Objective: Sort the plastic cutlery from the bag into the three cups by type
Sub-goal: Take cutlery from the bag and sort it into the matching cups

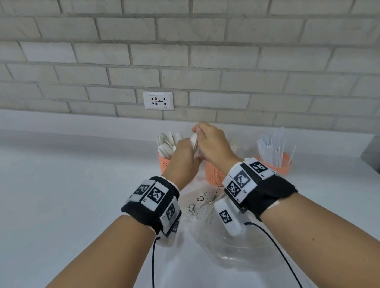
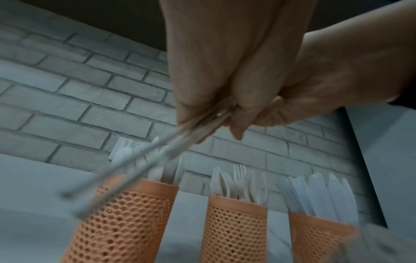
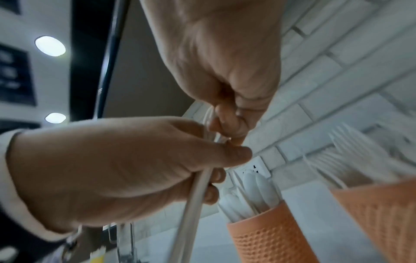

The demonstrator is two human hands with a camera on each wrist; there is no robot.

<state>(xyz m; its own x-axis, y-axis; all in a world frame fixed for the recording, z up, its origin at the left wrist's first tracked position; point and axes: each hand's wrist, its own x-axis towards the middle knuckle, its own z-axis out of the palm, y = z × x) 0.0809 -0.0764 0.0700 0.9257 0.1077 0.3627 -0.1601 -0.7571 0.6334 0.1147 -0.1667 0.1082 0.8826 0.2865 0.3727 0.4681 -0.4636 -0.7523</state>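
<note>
From the head view, the left hand [image 1: 183, 154] and right hand [image 1: 213, 142] meet above the far part of the white counter [image 1: 66, 207], both curled round a small bunch of white spoons [image 1: 194, 141] whose bowls show between them. Behind the hands stand three orange mesh cups in a row: the left cup [image 1: 164, 161] holds spoons, the middle cup [image 1: 215, 173] is mostly hidden by the right wrist, and the right cup [image 1: 279, 163] holds knives. A crumpled clear plastic bag [image 1: 231, 248] lies on the counter nearer the person, under the wrists, and a wall socket [image 1: 158, 100] sits on the brick wall beyond. In the left wrist view, the left hand's fingers [image 2: 202, 89] pinch the blurred handles [image 2: 157, 160], which slant down left across the spoon cup [image 2: 126, 222]; the fork cup [image 2: 234, 227] and knife cup [image 2: 315, 236] stand to its right. In the right wrist view, the right hand's fingers [image 3: 227, 122] are curled on the upper end of the spoons, the left hand's thumb [image 3: 225, 154] presses on the handles [image 3: 193, 204], and the spoon cup [image 3: 268, 236] stands below right, just beside the fork cup [image 3: 382, 213]
</note>
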